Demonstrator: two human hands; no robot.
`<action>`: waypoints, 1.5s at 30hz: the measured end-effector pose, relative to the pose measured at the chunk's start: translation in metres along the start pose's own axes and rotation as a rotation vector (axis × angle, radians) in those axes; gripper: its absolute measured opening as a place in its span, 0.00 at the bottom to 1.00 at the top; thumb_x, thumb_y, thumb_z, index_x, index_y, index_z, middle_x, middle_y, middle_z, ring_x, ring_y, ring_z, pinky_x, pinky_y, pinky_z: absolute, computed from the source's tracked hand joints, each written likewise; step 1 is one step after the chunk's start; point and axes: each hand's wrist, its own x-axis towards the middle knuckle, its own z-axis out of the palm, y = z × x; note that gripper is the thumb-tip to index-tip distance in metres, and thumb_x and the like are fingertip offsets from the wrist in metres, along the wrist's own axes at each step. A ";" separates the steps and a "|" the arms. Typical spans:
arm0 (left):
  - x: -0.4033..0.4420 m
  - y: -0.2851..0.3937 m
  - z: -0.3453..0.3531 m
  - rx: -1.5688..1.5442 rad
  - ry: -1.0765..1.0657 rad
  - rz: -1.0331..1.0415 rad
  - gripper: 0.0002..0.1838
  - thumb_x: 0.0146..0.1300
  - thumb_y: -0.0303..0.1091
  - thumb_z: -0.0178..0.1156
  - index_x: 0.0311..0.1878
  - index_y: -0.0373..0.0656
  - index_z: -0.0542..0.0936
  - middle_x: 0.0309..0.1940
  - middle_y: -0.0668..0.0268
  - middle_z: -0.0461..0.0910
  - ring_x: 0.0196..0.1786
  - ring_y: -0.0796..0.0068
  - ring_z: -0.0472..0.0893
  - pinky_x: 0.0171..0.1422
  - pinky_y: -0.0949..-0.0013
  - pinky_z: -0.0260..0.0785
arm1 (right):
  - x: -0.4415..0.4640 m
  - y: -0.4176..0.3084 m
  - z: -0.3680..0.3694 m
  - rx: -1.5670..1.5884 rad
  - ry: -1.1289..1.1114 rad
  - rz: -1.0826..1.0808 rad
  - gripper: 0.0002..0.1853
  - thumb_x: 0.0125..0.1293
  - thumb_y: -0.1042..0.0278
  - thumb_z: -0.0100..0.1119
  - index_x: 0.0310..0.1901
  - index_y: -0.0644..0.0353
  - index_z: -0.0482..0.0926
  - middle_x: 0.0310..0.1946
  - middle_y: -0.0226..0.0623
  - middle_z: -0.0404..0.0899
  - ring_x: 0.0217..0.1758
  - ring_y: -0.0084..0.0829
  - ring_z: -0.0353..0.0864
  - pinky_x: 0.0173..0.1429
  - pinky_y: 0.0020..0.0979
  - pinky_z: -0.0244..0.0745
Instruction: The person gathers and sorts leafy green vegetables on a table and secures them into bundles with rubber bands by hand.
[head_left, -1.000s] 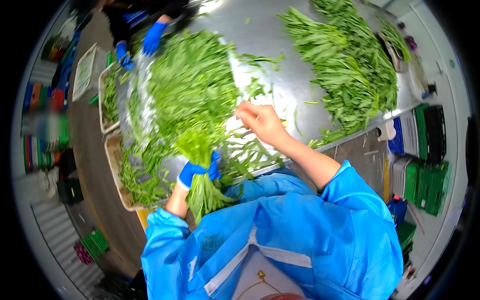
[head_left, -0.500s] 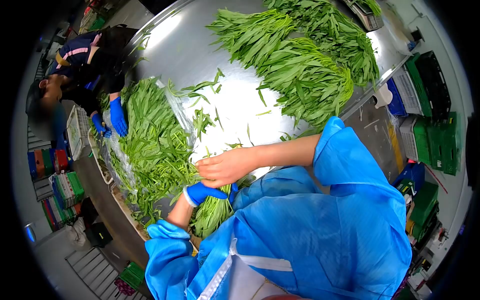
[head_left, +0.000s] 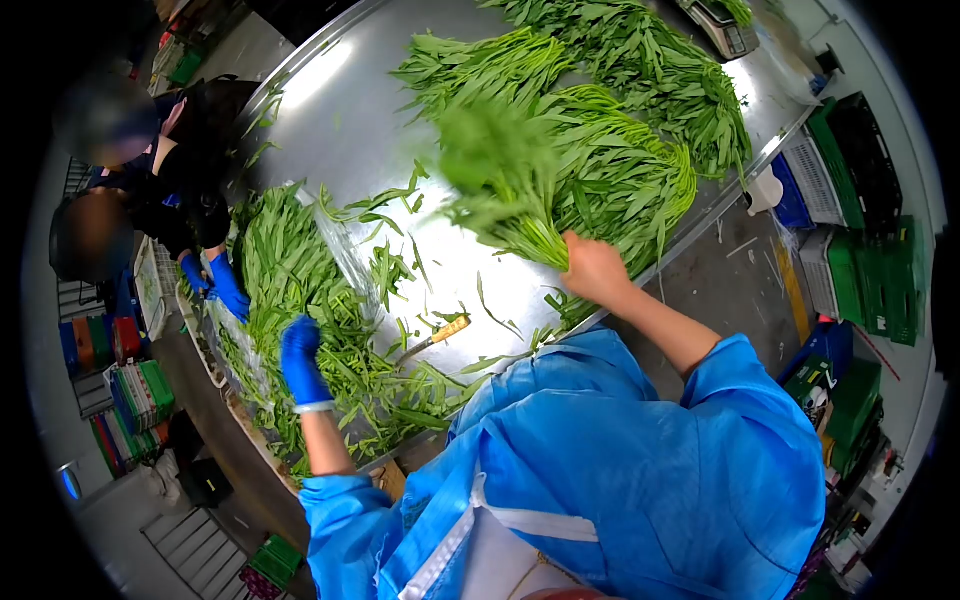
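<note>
My right hand (head_left: pixel 597 270), ungloved, is closed round the stem ends of a leafy green bunch (head_left: pixel 510 190), whose leaves are blurred by motion over the metal table. Just behind that bunch lie several sorted bunches (head_left: pixel 625 165). My left hand (head_left: pixel 302 360), in a blue glove, is over the loose pile of greens (head_left: pixel 290 260) on the left; its fingers point away from me and are partly hidden, so its grip is unclear. A knife (head_left: pixel 437 337) with a yellowish handle rests among scattered leaves on the table (head_left: pixel 340 120).
At the left, a person (head_left: pixel 190 200) in blue gloves has both hands at the pile's far edge. A scale (head_left: pixel 728 35) stands at the back right. Green crates (head_left: pixel 885 280) are stacked beyond the table's right edge. Plastic film (head_left: pixel 345 245) lies beside the pile.
My right hand has taken the bunch from my left hand and carried it right and away from me. My left hand has moved left to the pile. The knife now shows on the table.
</note>
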 end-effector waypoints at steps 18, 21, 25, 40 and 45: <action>-0.106 -0.048 0.156 -0.470 -0.704 -0.437 0.21 0.63 0.34 0.55 0.56 0.33 0.73 0.48 0.62 0.79 0.51 0.71 0.77 0.59 0.67 0.68 | 0.006 -0.107 0.037 1.295 -0.800 -0.009 0.13 0.58 0.71 0.64 0.45 0.62 0.78 0.34 0.34 0.80 0.35 0.25 0.79 0.37 0.28 0.76; -0.094 -0.121 0.185 -0.533 -0.596 -0.746 0.19 0.66 0.36 0.54 0.56 0.36 0.73 0.48 0.61 0.80 0.51 0.68 0.79 0.58 0.65 0.71 | 0.012 -0.063 0.091 1.373 -0.853 0.413 0.20 0.62 0.62 0.62 0.55 0.56 0.74 0.48 0.32 0.77 0.48 0.28 0.78 0.47 0.36 0.81; -0.096 -0.130 0.185 -0.786 -0.594 -0.917 0.19 0.67 0.39 0.54 0.56 0.38 0.73 0.49 0.58 0.80 0.52 0.65 0.79 0.59 0.63 0.71 | 0.005 -0.044 0.088 1.309 -0.813 0.446 0.22 0.64 0.56 0.60 0.56 0.55 0.74 0.50 0.31 0.77 0.50 0.28 0.78 0.52 0.37 0.77; -0.097 -0.126 0.202 -0.881 -0.611 -0.698 0.12 0.63 0.27 0.54 0.49 0.38 0.78 0.45 0.60 0.81 0.51 0.66 0.79 0.58 0.64 0.72 | 0.015 -0.053 0.054 0.203 0.014 -0.173 0.32 0.49 0.39 0.69 0.38 0.65 0.74 0.35 0.46 0.74 0.43 0.45 0.73 0.48 0.41 0.67; -0.101 -0.139 0.210 -0.972 -0.576 -0.879 0.14 0.64 0.27 0.54 0.52 0.38 0.76 0.47 0.59 0.80 0.51 0.64 0.80 0.59 0.60 0.73 | 0.012 -0.053 0.053 0.254 0.212 -0.220 0.26 0.49 0.50 0.73 0.38 0.64 0.73 0.36 0.42 0.73 0.42 0.43 0.72 0.47 0.40 0.66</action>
